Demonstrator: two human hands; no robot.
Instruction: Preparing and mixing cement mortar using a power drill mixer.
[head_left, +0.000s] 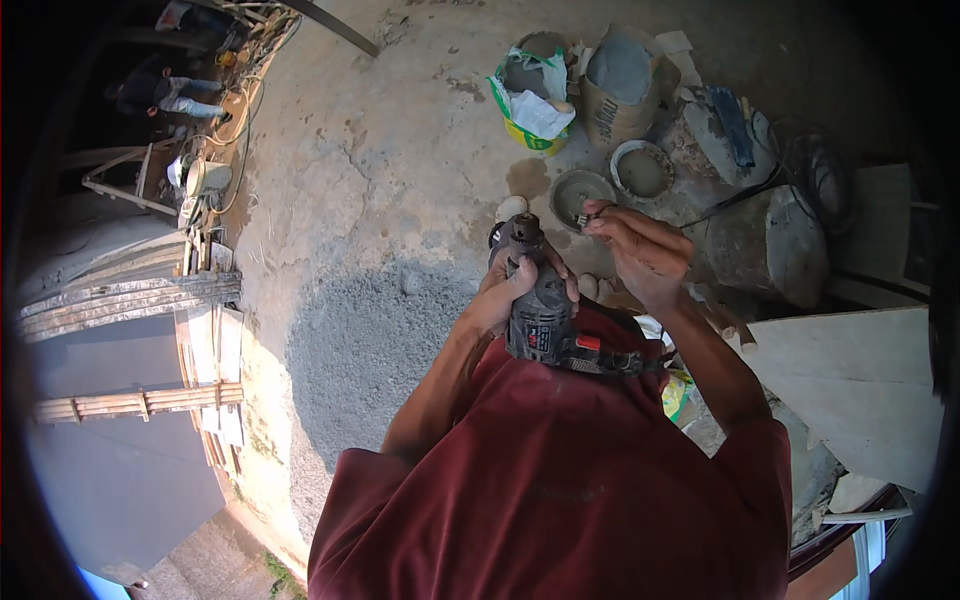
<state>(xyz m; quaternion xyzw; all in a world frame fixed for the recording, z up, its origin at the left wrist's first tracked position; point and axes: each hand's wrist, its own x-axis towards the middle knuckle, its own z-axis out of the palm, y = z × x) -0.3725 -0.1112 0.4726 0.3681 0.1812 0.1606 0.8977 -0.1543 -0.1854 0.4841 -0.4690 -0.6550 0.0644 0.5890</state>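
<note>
My left hand (499, 297) is closed around the dusty dark body of a power drill (538, 325), which rests against my maroon shirt. The drill's round chuck (525, 230) points away from me, and a red switch (588, 343) shows on its handle side. To the right of the chuck, my right hand (645, 252) is raised with its fingers pinched together. A small metallic piece (581, 220) shows at those fingertips, too small to name. Beyond it on the ground is a round basin (572, 196) with grey contents.
A plastic-lined bucket (530, 130), an open paper sack of grey powder (610, 110) and a pail (642, 172) stand ahead. Stones (770, 240) and a coiled black cable lie right, near a pale board (850, 385). A grey gravel heap (370, 350) lies left. A person (175, 92) is far left.
</note>
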